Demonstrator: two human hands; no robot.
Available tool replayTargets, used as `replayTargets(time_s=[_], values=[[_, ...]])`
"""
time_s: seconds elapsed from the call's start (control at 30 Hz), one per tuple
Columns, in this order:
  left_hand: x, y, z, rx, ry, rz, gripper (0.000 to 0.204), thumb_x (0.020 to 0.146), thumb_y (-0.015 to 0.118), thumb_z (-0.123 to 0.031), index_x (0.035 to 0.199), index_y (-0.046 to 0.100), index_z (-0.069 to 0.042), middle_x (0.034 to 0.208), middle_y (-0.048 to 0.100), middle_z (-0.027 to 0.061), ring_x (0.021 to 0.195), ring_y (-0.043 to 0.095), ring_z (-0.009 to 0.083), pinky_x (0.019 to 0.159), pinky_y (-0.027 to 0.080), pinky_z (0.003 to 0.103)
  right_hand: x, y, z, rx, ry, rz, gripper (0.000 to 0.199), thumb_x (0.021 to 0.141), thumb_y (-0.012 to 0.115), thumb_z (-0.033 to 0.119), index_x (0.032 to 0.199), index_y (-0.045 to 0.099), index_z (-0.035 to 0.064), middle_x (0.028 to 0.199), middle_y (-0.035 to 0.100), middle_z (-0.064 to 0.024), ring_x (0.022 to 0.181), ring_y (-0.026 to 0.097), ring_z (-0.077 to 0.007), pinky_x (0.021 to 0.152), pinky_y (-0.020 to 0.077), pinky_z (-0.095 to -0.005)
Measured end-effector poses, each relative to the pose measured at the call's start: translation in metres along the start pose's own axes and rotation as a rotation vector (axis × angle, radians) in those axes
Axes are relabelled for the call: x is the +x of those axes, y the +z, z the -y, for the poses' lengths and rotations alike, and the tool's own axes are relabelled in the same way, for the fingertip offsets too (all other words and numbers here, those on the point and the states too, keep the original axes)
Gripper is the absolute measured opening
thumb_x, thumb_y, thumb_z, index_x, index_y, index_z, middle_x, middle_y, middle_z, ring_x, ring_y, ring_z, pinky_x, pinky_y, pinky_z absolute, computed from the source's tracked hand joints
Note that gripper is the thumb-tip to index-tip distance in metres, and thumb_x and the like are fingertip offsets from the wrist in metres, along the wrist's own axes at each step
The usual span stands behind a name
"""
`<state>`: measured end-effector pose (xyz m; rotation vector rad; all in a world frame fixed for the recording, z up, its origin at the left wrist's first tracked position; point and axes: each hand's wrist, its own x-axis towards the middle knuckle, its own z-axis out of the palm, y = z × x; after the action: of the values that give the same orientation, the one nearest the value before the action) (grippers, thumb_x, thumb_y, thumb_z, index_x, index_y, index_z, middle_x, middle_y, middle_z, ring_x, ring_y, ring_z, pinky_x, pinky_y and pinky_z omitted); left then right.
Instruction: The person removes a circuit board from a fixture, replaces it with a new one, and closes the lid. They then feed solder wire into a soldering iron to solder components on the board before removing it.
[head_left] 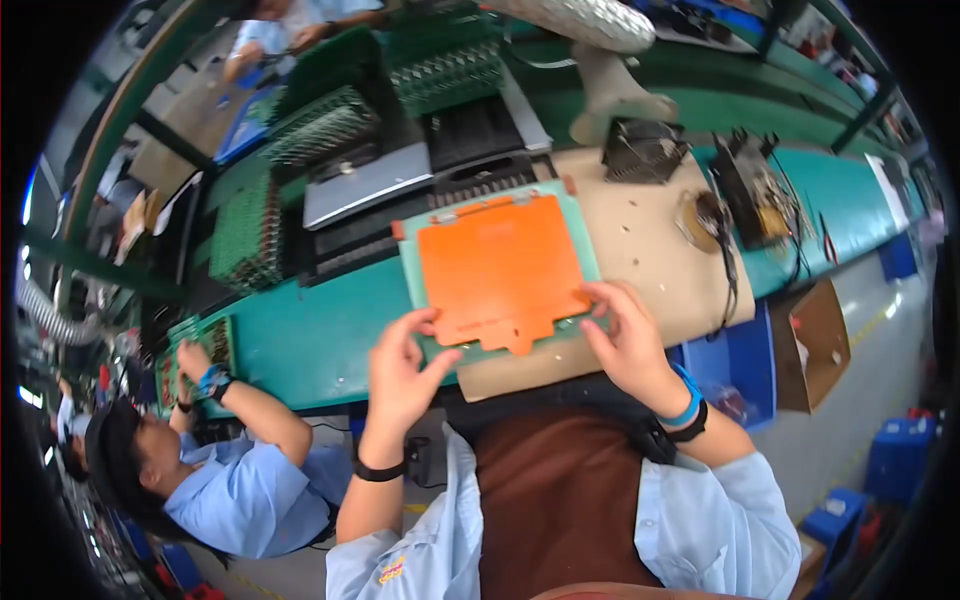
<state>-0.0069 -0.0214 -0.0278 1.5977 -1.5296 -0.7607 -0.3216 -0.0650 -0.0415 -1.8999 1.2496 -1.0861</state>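
Note:
A flat orange plate (500,265) with a notched near edge lies over a pale green tray-like fixture (412,275), with a metal hinge-like strip along its far edge. My left hand (402,375) is at the near left corner, its fingertips by the plate's edge and its thumb stretched toward the green rim. At the near right corner, my right hand (628,335) has curved fingers at the edge, the thumb apart from them. Neither hand appears closed round the fixture; whether the fingertips press on it I cannot tell.
Brown card (670,240) covers part of the green bench. Beyond stand a black fan-like box (643,150), a wire spool (703,220) and racks of green circuit boards (245,235). A co-worker (240,470) works at left. A blue bin (735,365) sits below the bench at right.

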Motion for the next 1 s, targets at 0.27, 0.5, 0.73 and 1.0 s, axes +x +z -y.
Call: replayTargets(time_s=[0.27, 0.5, 0.73, 1.0], values=[[0.055, -0.026, -0.047, 0.026, 0.244, -0.215, 0.026, 0.085, 0.083, -0.003, 0.111, 0.078, -0.005, 0.101, 0.071, -0.0010, 0.059, 0.035, 0.0021, 0.053, 0.028, 0.021, 0.029, -0.020, 0.033, 0.478, -0.067, -0.151, 0.048, 0.094, 0.066, -0.003, 0.141, 0.053, -0.0048, 0.145, 0.056, -0.0152, 0.123, 0.060, -0.0183, 0.087, 0.0503, -0.0263], [0.085, -0.030, -0.061, 0.129, 0.349, -0.322, 0.017, 0.090, 0.082, -0.006, 0.107, 0.081, -0.005, 0.095, 0.071, -0.0015, 0.058, 0.035, 0.0013, 0.052, 0.027, 0.021, 0.046, 0.004, 0.031, -0.111, -0.290, 0.022, 0.060, 0.084, 0.073, -0.002, 0.141, 0.056, 0.0019, 0.148, 0.055, -0.0160, 0.128, 0.059, -0.0327, 0.099, 0.0516, -0.0390], [0.094, -0.029, -0.057, 0.055, 0.373, -0.322, 0.017, 0.090, 0.083, -0.011, 0.106, 0.082, -0.006, 0.093, 0.071, -0.0022, 0.058, 0.035, 0.0014, 0.052, 0.027, 0.020, 0.065, 0.041, 0.014, -0.448, -0.372, 0.255, 0.065, 0.076, 0.081, 0.004, 0.137, 0.061, 0.0095, 0.142, 0.057, -0.0144, 0.133, 0.053, -0.0382, 0.111, 0.0461, -0.0472], [0.099, -0.033, -0.054, 0.046, 0.393, -0.310, 0.017, 0.089, 0.084, -0.012, 0.105, 0.082, -0.007, 0.091, 0.070, -0.0029, 0.057, 0.035, 0.0008, 0.052, 0.027, 0.020, 0.076, 0.049, 0.018, -0.655, -0.519, 0.352, 0.046, 0.083, 0.072, 0.010, 0.128, 0.066, 0.0088, 0.139, 0.061, -0.0126, 0.133, 0.054, -0.0333, 0.109, 0.0456, -0.0440]])
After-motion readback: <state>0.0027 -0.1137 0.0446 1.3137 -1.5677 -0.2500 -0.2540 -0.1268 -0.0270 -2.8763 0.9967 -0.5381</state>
